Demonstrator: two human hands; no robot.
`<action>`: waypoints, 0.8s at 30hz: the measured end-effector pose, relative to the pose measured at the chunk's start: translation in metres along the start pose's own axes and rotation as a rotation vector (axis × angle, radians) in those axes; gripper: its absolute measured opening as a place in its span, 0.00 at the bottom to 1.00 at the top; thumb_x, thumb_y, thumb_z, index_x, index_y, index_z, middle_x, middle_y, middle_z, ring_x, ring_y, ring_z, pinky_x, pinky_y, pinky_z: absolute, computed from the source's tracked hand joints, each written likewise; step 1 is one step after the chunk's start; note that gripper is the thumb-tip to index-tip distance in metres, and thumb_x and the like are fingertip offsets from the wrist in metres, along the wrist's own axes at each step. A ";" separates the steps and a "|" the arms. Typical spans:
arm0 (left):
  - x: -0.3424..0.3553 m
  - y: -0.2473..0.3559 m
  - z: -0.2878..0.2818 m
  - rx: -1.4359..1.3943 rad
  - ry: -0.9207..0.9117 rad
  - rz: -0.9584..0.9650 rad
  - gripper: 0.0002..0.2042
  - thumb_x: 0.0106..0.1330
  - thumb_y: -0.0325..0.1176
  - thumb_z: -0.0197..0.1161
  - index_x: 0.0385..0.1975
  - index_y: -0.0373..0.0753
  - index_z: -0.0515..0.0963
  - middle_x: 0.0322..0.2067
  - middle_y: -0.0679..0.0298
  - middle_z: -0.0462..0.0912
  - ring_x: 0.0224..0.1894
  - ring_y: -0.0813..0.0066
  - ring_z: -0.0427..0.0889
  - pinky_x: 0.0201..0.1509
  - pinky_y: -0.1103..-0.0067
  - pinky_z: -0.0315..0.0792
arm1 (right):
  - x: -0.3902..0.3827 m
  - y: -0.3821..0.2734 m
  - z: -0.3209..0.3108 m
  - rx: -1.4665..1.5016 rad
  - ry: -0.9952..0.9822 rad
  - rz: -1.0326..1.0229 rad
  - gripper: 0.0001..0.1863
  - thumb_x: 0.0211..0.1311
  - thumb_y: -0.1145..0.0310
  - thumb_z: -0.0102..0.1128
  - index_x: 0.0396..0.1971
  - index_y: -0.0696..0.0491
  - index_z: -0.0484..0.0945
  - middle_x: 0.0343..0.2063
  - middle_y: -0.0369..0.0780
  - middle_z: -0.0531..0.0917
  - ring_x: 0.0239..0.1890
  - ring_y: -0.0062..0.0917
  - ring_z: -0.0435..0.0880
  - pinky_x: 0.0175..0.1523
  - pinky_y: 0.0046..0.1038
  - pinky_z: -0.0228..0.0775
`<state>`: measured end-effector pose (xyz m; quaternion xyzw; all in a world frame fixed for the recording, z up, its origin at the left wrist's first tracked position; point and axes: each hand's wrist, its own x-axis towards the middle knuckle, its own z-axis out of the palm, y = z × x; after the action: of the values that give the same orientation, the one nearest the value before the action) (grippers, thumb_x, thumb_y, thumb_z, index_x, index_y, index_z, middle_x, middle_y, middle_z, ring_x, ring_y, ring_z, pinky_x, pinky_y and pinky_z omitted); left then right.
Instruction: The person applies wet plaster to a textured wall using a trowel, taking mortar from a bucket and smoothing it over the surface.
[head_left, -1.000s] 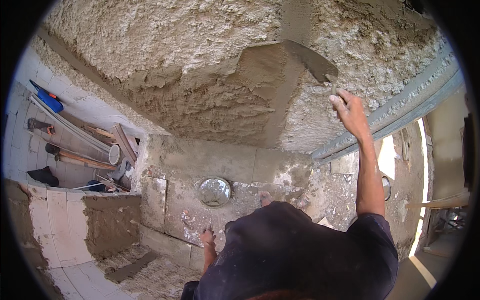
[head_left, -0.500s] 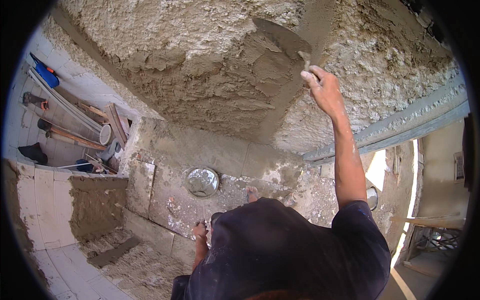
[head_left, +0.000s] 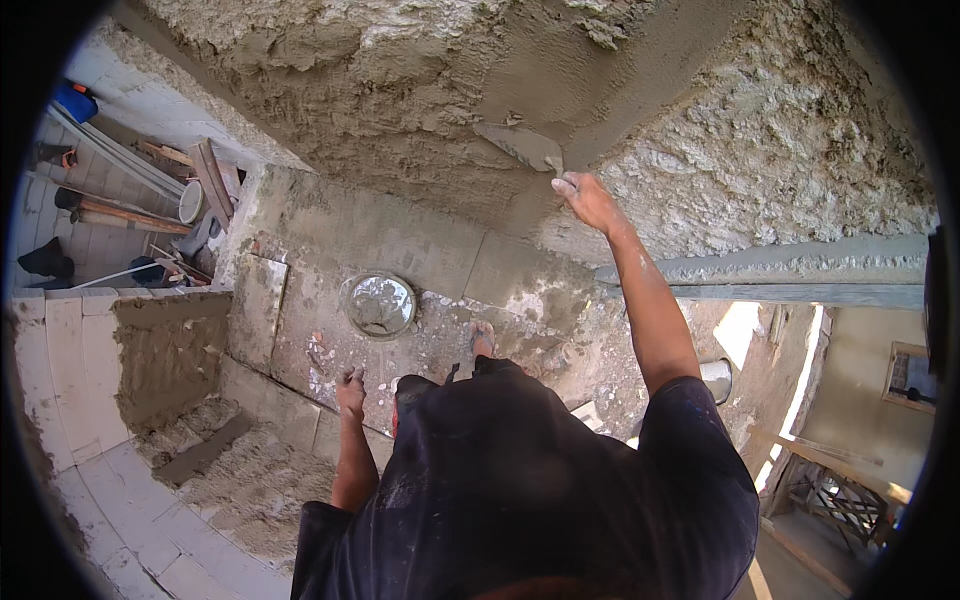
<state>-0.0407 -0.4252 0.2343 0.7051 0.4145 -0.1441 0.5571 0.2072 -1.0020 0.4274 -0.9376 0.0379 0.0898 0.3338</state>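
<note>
In my right hand (head_left: pixel 592 204) I grip the handle of a plastering trowel (head_left: pixel 522 146), arm stretched forward. Its pointed, mortar-smeared blade lies against or very close to the wet grey-brown mortar (head_left: pixel 440 130) on the wall; contact is hard to tell. A smoother band of mortar (head_left: pixel 640 75) runs up to the right of the blade, beside rough, pale mortar (head_left: pixel 760 150). My left hand (head_left: pixel 350 391) hangs low at my side with fingers loosely bent and apart, nothing visible in it. Ahead of it on the floor stands a round tub (head_left: pixel 381 305) with wet-looking contents.
Mortar bits litter the floor (head_left: pixel 440 345) around my foot (head_left: pixel 482 338). A metal bucket (head_left: pixel 716 379) stands right of me. On the right a long grey beam (head_left: pixel 800 294) borders the wall. Boards (head_left: pixel 208 185), a white bucket (head_left: pixel 190 203) and pipes lie at far left; a low block wall (head_left: pixel 72 370) stands nearer.
My right hand and the trowel have come down the wall, and smoothed mortar shows where the blade was. My left arm now shows more fully. The whole view has shifted.
</note>
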 end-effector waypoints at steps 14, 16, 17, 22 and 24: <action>-0.006 -0.146 -0.047 0.192 -0.192 0.038 0.16 0.67 0.39 0.63 0.42 0.29 0.80 0.26 0.62 0.82 0.27 0.75 0.77 0.29 0.75 0.71 | -0.091 -0.117 -0.169 -0.275 0.407 -0.059 0.20 0.70 0.53 0.54 0.41 0.57 0.80 0.23 0.45 0.83 0.24 0.31 0.81 0.32 0.34 0.71; 0.002 -0.149 -0.049 0.001 -0.281 -0.009 0.16 0.67 0.39 0.63 0.40 0.29 0.81 0.27 0.61 0.83 0.29 0.74 0.78 0.32 0.75 0.72 | -0.109 -0.120 -0.198 -0.052 0.420 -0.007 0.18 0.73 0.55 0.52 0.37 0.56 0.80 0.18 0.35 0.75 0.19 0.16 0.70 0.25 0.22 0.61; 0.001 -0.147 -0.049 -0.099 -0.324 -0.036 0.16 0.67 0.39 0.63 0.39 0.29 0.81 0.27 0.60 0.83 0.30 0.73 0.79 0.34 0.74 0.73 | -0.120 -0.121 -0.201 0.003 0.485 -0.023 0.17 0.74 0.57 0.49 0.35 0.56 0.78 0.17 0.33 0.72 0.18 0.14 0.68 0.24 0.21 0.59; 0.026 -0.142 -0.060 0.069 -0.068 -0.271 0.21 0.65 0.42 0.65 0.46 0.27 0.79 0.33 0.56 0.84 0.35 0.69 0.81 0.41 0.75 0.74 | -0.142 -0.144 -0.090 0.046 0.622 0.001 0.16 0.75 0.59 0.49 0.37 0.57 0.78 0.18 0.31 0.72 0.19 0.13 0.68 0.24 0.20 0.59; 0.058 -0.153 -0.068 0.180 -0.062 -0.238 0.28 0.62 0.47 0.67 0.52 0.28 0.77 0.43 0.48 0.85 0.48 0.63 0.83 0.53 0.73 0.74 | -0.146 -0.134 0.002 0.043 0.386 0.213 0.19 0.71 0.56 0.56 0.40 0.60 0.79 0.18 0.32 0.73 0.20 0.15 0.68 0.24 0.23 0.60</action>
<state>-0.1362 -0.3339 0.1164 0.6933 0.4631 -0.2671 0.4833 0.0813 -0.8950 0.5374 -0.9208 0.2017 -0.0576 0.3287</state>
